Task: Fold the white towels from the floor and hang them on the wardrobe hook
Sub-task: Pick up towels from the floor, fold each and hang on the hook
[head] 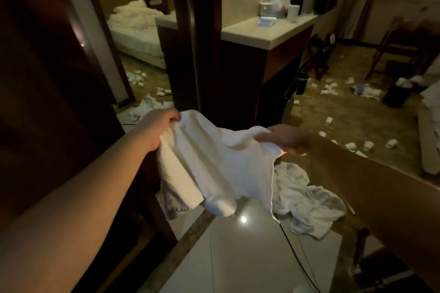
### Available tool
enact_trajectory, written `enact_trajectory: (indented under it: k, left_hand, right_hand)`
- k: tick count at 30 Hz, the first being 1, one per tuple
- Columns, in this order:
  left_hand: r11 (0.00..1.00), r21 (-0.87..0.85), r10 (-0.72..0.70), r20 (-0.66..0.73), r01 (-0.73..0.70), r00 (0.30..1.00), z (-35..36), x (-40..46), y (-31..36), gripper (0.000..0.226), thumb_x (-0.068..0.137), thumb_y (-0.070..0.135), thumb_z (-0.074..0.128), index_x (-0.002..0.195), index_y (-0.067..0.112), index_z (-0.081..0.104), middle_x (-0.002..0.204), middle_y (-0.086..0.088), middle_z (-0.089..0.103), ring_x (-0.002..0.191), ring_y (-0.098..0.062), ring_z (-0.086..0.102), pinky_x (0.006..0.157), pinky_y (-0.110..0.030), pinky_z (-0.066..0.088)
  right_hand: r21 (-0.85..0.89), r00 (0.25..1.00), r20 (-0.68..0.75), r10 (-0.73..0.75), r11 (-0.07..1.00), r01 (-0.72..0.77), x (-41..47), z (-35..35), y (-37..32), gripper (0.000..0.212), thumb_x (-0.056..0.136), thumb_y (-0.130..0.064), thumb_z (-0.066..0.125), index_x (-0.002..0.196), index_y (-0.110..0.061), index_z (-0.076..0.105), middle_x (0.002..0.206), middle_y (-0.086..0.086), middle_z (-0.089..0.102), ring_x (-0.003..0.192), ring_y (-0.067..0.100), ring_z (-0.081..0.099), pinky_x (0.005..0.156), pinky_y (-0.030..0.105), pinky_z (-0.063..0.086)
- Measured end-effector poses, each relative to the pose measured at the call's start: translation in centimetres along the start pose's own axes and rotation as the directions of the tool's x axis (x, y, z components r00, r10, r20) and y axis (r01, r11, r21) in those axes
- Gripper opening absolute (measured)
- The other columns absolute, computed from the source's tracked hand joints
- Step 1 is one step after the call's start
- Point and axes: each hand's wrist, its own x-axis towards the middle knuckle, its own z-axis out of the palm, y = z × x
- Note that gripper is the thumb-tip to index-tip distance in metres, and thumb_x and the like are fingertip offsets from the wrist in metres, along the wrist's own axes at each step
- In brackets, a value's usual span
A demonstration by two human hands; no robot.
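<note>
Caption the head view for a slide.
Both hands, left and right, hold a white towel above another towel.

White towel (214, 169), pale glossy floor tiles (238, 257), dark brown wardrobe (47, 78)

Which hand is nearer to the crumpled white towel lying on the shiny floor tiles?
Right. The right hand grips the held white towel just above the crumpled white floor towel; the left hand grips the other end, farther left.

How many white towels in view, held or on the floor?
3 clearly. One towel held between the left hand and right hand; a crumpled towel on the floor beneath; another pile by the doorway. Far clutter may hide more.
</note>
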Motion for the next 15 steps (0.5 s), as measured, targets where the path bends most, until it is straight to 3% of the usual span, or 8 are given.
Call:
enact_trajectory:
  k: [2,4,7,10,15]
  left_hand:
    - [0.999,-0.037,-0.028,-0.031,0.026,0.999,-2.4,-2.4,-1.2,0.012,0.08,0.018,0.068,0.088,0.009,0.072,0.097,-0.018,0.07,0.092,-0.034,0.067,0.093,-0.044,0.054]
    - [0.997,-0.062,-0.037,-0.032,0.035,0.999,-5.0,-5.2,-2.5,0.022,0.076,0.018,0.069,0.095,0.008,0.073,0.101,-0.019,0.071,0.097,-0.036,0.068,0.094,-0.046,0.055]
    - [0.999,-0.052,-0.001,0.012,0.002,1.0,-8.7,-9.6,-4.7,0.026,0.076,0.015,0.064,0.099,0.008,0.073,0.098,-0.017,0.072,0.094,-0.034,0.07,0.083,-0.038,0.056]
    - [0.999,-0.011,0.051,0.043,-0.051,0.998,-12.7,-14.0,-6.9,0.022,0.083,0.012,0.061,0.099,0.013,0.076,0.091,-0.013,0.076,0.088,-0.028,0.072,0.072,-0.032,0.055]
    - [0.971,0.069,0.223,0.081,-0.229,0.971,-19.7,-20.9,-10.8,0.019,0.096,0.02,0.058,0.094,0.029,0.074,0.078,0.013,0.075,0.075,-0.006,0.07,0.062,-0.02,0.052]
  right_hand:
    - [0.159,0.997,0.053,-0.056,0.986,0.047,-1.8,3.4,-3.4,0.037,0.084,-0.042,0.075,0.11,-0.016,0.07,0.1,0.005,0.078,0.092,0.023,0.075,0.077,0.036,0.06]
    - [0.226,0.992,0.071,-0.105,0.97,0.086,-3.9,7.3,-6.4,0.042,0.078,-0.044,0.076,0.11,-0.018,0.07,0.102,0.004,0.078,0.094,0.023,0.075,0.081,0.037,0.059]
    - [0.264,0.985,0.076,-0.153,0.956,0.128,-7.0,13.4,-9.7,0.032,0.087,-0.043,0.074,0.111,-0.022,0.07,0.103,0.003,0.078,0.094,0.022,0.075,0.082,0.036,0.059]
    - [0.309,0.98,0.08,-0.181,0.94,0.148,-10.6,19.2,-12.2,0.041,0.088,-0.044,0.073,0.121,-0.02,0.067,0.107,0.003,0.077,0.099,0.021,0.074,0.088,0.037,0.057]
    - [0.462,0.97,0.072,-0.234,0.87,0.175,-16.6,27.8,-17.0,0.025,0.095,-0.034,0.068,0.109,-0.013,0.065,0.08,0.002,0.075,0.075,0.016,0.073,0.063,0.029,0.056]
